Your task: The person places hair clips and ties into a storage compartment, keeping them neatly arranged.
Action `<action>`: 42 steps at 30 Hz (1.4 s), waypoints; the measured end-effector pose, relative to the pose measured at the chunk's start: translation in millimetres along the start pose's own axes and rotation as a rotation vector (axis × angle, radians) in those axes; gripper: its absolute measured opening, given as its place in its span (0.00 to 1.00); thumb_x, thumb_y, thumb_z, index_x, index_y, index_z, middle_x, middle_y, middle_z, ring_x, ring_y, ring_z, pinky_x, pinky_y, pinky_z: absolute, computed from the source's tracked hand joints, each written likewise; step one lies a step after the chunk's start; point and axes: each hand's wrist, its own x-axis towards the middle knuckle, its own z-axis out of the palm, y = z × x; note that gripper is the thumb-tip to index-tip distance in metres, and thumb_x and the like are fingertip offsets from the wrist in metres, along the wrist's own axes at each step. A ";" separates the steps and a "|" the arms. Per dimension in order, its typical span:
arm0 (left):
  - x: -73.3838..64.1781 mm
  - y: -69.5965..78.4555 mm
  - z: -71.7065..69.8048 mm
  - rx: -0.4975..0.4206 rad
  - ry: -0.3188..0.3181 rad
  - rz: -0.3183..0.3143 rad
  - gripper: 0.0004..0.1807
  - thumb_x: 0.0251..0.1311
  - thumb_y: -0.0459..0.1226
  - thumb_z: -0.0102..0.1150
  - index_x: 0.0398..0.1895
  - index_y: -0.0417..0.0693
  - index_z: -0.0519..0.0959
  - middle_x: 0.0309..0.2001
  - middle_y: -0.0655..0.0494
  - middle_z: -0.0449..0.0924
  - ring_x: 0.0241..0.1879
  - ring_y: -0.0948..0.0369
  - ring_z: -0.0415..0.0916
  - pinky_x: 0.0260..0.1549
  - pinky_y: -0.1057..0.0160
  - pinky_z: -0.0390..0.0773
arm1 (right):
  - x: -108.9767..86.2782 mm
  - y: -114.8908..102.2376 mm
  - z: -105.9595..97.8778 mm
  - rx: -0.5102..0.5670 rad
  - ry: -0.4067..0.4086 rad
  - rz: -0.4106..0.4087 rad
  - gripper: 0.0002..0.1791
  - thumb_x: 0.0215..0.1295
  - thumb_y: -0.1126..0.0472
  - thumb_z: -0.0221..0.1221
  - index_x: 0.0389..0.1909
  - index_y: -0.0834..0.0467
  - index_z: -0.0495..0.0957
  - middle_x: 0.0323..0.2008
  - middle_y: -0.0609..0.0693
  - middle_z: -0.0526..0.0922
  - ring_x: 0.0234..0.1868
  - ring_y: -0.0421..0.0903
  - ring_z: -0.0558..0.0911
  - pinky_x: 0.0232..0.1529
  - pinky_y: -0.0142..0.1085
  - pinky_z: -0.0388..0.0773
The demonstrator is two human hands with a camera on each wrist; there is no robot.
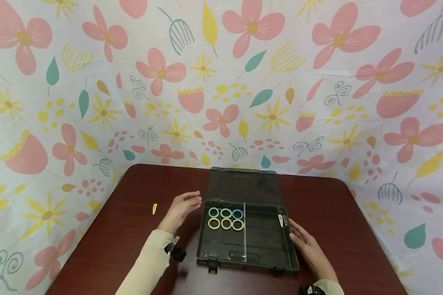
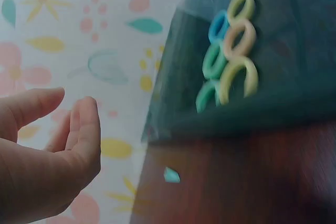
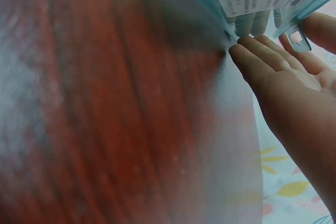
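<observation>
An open dark, see-through plastic case [image 1: 266, 241] lies on the table with a divider across its tray. Several pastel rings [image 1: 226, 223], like hair ties, sit in two rows in the left compartment. In the right compartment a white snap hair clip [image 1: 280, 220] and a greyer one lie against the right wall. My left hand [image 1: 181, 209] is beside the case's left edge, thumb and fingers apart in the left wrist view [image 2: 58, 150], with nothing visible between them. My right hand [image 1: 310, 248] touches the case's right side with nearly straight fingers, as the right wrist view shows.
A yellow snap hair clip [image 1: 154, 209] lies on the dark red table [image 1: 118, 229], left of my left hand. A small pale green piece [image 2: 171, 175] shows on the table in the left wrist view. The case's lid [image 1: 243, 186] leans back toward the flowered cloth [image 1: 221, 82].
</observation>
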 end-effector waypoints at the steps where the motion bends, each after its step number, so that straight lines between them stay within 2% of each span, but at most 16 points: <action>1: -2.1 -2.3 -7.1 0.010 0.005 0.002 0.20 0.61 0.23 0.58 0.56 0.25 0.72 0.42 0.43 0.80 0.38 0.59 0.81 0.52 0.52 0.79 | -0.1 0.1 0.3 0.001 0.000 -0.001 0.34 0.75 0.58 0.49 0.76 0.58 0.47 0.75 0.62 0.42 0.74 0.62 0.41 0.48 0.14 0.65; 4: -8.6 -10.4 -28.7 0.045 0.014 -0.007 0.21 0.61 0.24 0.57 0.58 0.24 0.70 0.46 0.39 0.78 0.40 0.58 0.81 0.54 0.50 0.77 | -0.1 1.0 0.7 -0.005 -0.004 0.015 0.34 0.75 0.57 0.48 0.76 0.57 0.47 0.75 0.61 0.42 0.74 0.61 0.41 0.50 0.16 0.65; 7: -16.5 -19.1 -50.3 0.097 0.017 -0.024 0.23 0.62 0.26 0.58 0.60 0.24 0.68 0.48 0.38 0.78 0.45 0.53 0.80 0.55 0.52 0.77 | -0.3 1.5 0.4 -0.015 0.010 0.022 0.33 0.75 0.56 0.49 0.76 0.56 0.48 0.75 0.60 0.43 0.74 0.61 0.42 0.61 0.31 0.67; 10: -25.1 -29.5 -70.3 0.147 0.022 -0.035 0.24 0.62 0.26 0.57 0.60 0.22 0.67 0.47 0.37 0.78 0.48 0.51 0.79 0.51 0.56 0.79 | 0.0 1.2 -1.0 -0.033 0.006 0.022 0.33 0.75 0.55 0.48 0.76 0.55 0.48 0.75 0.59 0.41 0.74 0.61 0.42 0.68 0.46 0.61; 12: -30.3 -37.8 -82.1 0.170 0.021 -0.043 0.24 0.61 0.26 0.57 0.59 0.20 0.66 0.46 0.36 0.79 0.47 0.51 0.79 0.50 0.58 0.80 | -0.2 0.9 -1.9 -0.036 0.005 0.009 0.33 0.75 0.55 0.48 0.76 0.55 0.48 0.75 0.59 0.41 0.74 0.62 0.42 0.67 0.41 0.64; 14: -35.7 -44.5 -92.0 0.204 0.019 -0.051 0.25 0.61 0.25 0.56 0.59 0.19 0.66 0.46 0.35 0.79 0.45 0.53 0.79 0.49 0.58 0.80 | 0.3 1.5 -2.5 -0.036 0.002 0.003 0.33 0.75 0.55 0.48 0.76 0.56 0.47 0.76 0.59 0.40 0.74 0.61 0.41 0.61 0.29 0.67; 16: -41.0 -50.3 -99.8 0.230 0.017 -0.067 0.25 0.59 0.24 0.57 0.58 0.19 0.66 0.45 0.34 0.79 0.44 0.55 0.80 0.48 0.57 0.81 | 0.2 2.3 -2.9 -0.034 0.001 -0.002 0.34 0.75 0.56 0.49 0.76 0.56 0.48 0.76 0.59 0.40 0.74 0.61 0.41 0.52 0.18 0.66; 19: -47.3 -56.4 -108.4 0.285 -0.012 -0.075 0.25 0.58 0.25 0.59 0.57 0.19 0.67 0.46 0.34 0.79 0.42 0.58 0.80 0.47 0.57 0.81 | 0.0 3.7 -2.8 -0.024 0.004 -0.011 0.33 0.75 0.56 0.50 0.76 0.56 0.49 0.76 0.59 0.41 0.74 0.61 0.41 0.48 0.15 0.65; 24: -52.7 -60.0 -113.4 0.382 -0.078 -0.044 0.24 0.55 0.26 0.63 0.54 0.20 0.70 0.42 0.38 0.81 0.38 0.62 0.80 0.41 0.65 0.81 | -0.1 4.3 -2.4 -0.032 0.007 -0.019 0.33 0.75 0.57 0.49 0.75 0.56 0.49 0.76 0.58 0.42 0.74 0.61 0.42 0.52 0.18 0.66; 28: -52.9 -60.7 -110.7 0.491 -0.098 -0.004 0.22 0.51 0.26 0.66 0.49 0.22 0.75 0.38 0.41 0.82 0.34 0.62 0.79 0.33 0.68 0.79 | -0.1 3.1 -1.8 -0.043 0.007 0.000 0.33 0.75 0.55 0.49 0.76 0.56 0.48 0.76 0.58 0.41 0.74 0.62 0.41 0.67 0.41 0.63; 30: -52.2 -60.9 -107.3 0.531 -0.091 0.002 0.20 0.48 0.25 0.67 0.46 0.24 0.77 0.35 0.43 0.81 0.32 0.61 0.78 0.30 0.67 0.79 | -0.3 2.4 -1.6 -0.039 0.010 0.010 0.34 0.75 0.55 0.49 0.76 0.56 0.48 0.76 0.59 0.41 0.74 0.62 0.42 0.69 0.52 0.57; 31: -51.6 -61.4 -105.4 0.554 -0.083 0.007 0.18 0.47 0.25 0.67 0.44 0.25 0.78 0.34 0.45 0.81 0.31 0.61 0.77 0.29 0.67 0.79 | -0.2 2.4 -1.7 -0.033 0.008 0.014 0.34 0.75 0.55 0.49 0.76 0.56 0.48 0.75 0.59 0.42 0.74 0.62 0.42 0.69 0.54 0.55; 33: -50.7 -61.8 -101.6 0.603 -0.055 0.014 0.16 0.44 0.24 0.68 0.40 0.28 0.80 0.30 0.47 0.80 0.28 0.61 0.76 0.26 0.66 0.78 | -0.4 2.2 -1.6 -0.027 0.006 0.022 0.34 0.75 0.56 0.49 0.76 0.56 0.48 0.75 0.59 0.42 0.74 0.61 0.42 0.69 0.52 0.56; 37: -49.3 -62.9 -96.0 0.694 -0.001 0.035 0.12 0.41 0.22 0.68 0.32 0.34 0.82 0.25 0.52 0.78 0.25 0.61 0.74 0.23 0.66 0.75 | -0.6 2.0 -1.6 -0.021 0.011 0.027 0.33 0.75 0.56 0.49 0.76 0.55 0.49 0.75 0.59 0.44 0.74 0.60 0.43 0.64 0.36 0.65; 40: -49.6 -62.8 -93.9 0.731 0.005 0.047 0.10 0.40 0.21 0.67 0.30 0.36 0.82 0.23 0.54 0.78 0.24 0.61 0.73 0.22 0.66 0.75 | -0.7 1.5 -1.8 -0.012 0.007 0.016 0.33 0.75 0.56 0.49 0.76 0.55 0.49 0.75 0.59 0.44 0.74 0.60 0.42 0.57 0.26 0.67; 42: -50.0 -62.6 -93.0 0.738 -0.008 0.047 0.09 0.41 0.21 0.66 0.29 0.36 0.83 0.22 0.54 0.78 0.23 0.61 0.73 0.22 0.66 0.75 | -0.9 1.0 -1.9 -0.004 0.003 0.006 0.33 0.75 0.56 0.49 0.76 0.56 0.49 0.75 0.60 0.44 0.74 0.61 0.42 0.55 0.23 0.67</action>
